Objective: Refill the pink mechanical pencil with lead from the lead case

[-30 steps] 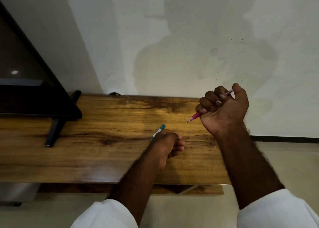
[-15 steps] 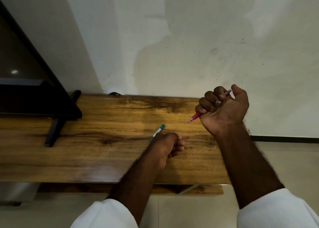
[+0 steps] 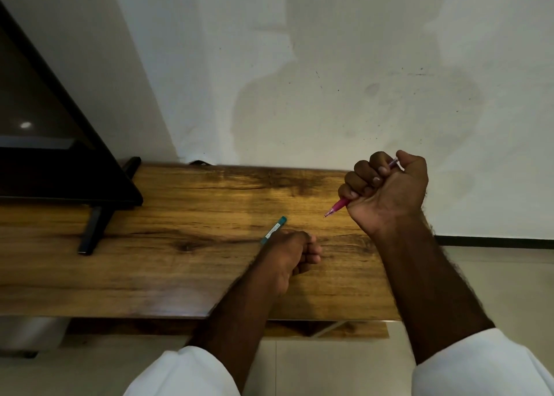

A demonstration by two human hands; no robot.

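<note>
Wooden shelf (image 3: 180, 263) against a plain white wall (image 3: 329, 65) is where we're working, with the black foot of a TV stand (image 3: 96, 227) sitting off to the far left.

Our right hand (image 3: 386, 191) is raised above the right end of the shelf, clenched in a fist around the pink mechanical pencil (image 3: 340, 206). Its tip pokes out low and to the left, and the cap end peeks out between thumb and index finger at the top. Looks like the thumb is parked right by the clicker, though we can't tell if it's pressing.

Our left hand (image 3: 292, 253) rests low on the wood nearer to us, curled shut on the lead case (image 3: 273, 230), a slim teal tube sticking out toward the far left. Whether its cap is on or off, no idea from here.

Progress-wise, we'd say we're early. Both items are picked up, but they're well apart, the pencil's back end doesn't look opened, and no lead is visible anywhere. Still to do, by our guess: open both, slide lead in, close up.
</note>
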